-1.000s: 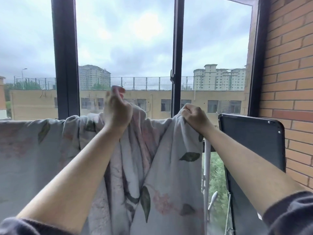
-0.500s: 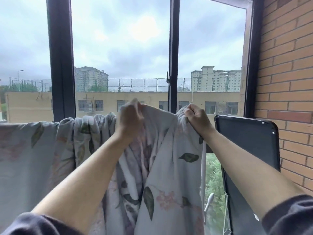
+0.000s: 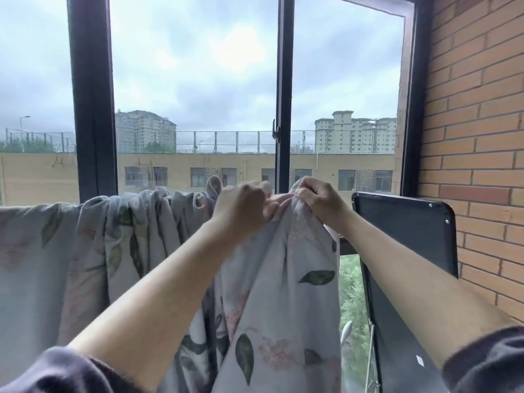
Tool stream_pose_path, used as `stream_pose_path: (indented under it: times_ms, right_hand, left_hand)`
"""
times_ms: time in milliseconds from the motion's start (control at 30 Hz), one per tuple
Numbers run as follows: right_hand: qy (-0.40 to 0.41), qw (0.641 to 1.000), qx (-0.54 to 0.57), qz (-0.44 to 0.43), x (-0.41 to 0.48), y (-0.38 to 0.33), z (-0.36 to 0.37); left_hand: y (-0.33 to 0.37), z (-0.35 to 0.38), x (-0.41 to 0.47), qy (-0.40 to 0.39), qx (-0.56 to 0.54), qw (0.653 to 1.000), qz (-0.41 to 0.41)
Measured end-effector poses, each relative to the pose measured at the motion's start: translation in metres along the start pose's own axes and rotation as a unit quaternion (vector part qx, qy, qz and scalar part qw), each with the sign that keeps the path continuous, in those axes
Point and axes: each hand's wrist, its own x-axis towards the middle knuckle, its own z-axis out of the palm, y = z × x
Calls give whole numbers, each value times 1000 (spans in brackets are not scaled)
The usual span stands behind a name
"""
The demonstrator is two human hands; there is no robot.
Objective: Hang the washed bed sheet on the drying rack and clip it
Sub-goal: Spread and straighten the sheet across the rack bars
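Note:
A pale grey bed sheet [image 3: 119, 251] printed with green leaves and pink flowers hangs across the lower half of the view, draped over a rail that it hides. It lies flat at the left and is bunched into folds toward the middle. My left hand [image 3: 243, 208] and my right hand [image 3: 320, 199] are side by side at the sheet's top right end, each pinching its upper edge. The cloth falls in a long fold below both hands. No clip is visible.
A black-framed window [image 3: 92, 109] stands right behind the sheet, its right pane swung open. A dark flat panel [image 3: 408, 239] leans at the right against a brick wall [image 3: 479, 137]. White rack tubing [image 3: 346, 331] shows below the sheet's right edge.
My left hand has slid right along the sheet's top edge until it nearly touches my right hand. More cloth is bunched into folds to its left. My right hand has stayed in place.

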Motion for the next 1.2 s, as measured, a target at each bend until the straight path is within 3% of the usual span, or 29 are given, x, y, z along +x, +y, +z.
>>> stream_pose_path:
  times_ms: [67,200,367,433,533,633,700,767,867,1000,1100,1200]
  right_hand:
    - [11,999,36,17,-2,-3,-4]
    - [39,985,152,77,-4,-6,-4]
    - [115,904,365,188,9,-9,-22]
    - [66,937,282,195,9,-8,-25]
    - [-5,985,68,159,11,-15,-2]
    - [-63,993,-35,98,13,-19,14]
    - [-82,993,-58,60,10,-16,15]
    - [-64,994,-88,27,5,-16,15]
    - [-4,997,-68,32,2,-18,17]
    - [63,991,16,117,0,-6,4]
    - [138,977,-83,138,-10,2,-5]
    - [93,976,-118,160,-24,0,-3]
  left_hand:
    - [0,6,-1,-12,27,999,15]
    - [-17,0,4,28,36,998,-33]
    - [-63,-24,3,101,3,985,-138]
    - [-72,-28,-5,98,19,986,-135]
    - [-61,-24,-5,90,45,986,-135]
    - [-51,-21,-1,82,38,989,-116]
    - [-41,-17,-3,66,13,997,-44]
    - [-28,-13,-6,47,-16,999,5]
    - [-30,-3,-8,14,-2,1000,-12]
    - [-51,-4,-14,92,-50,992,-72]
    - [-67,-9,-18,146,-91,976,-135]
    - [-75,-11,-16,119,-58,981,-145]
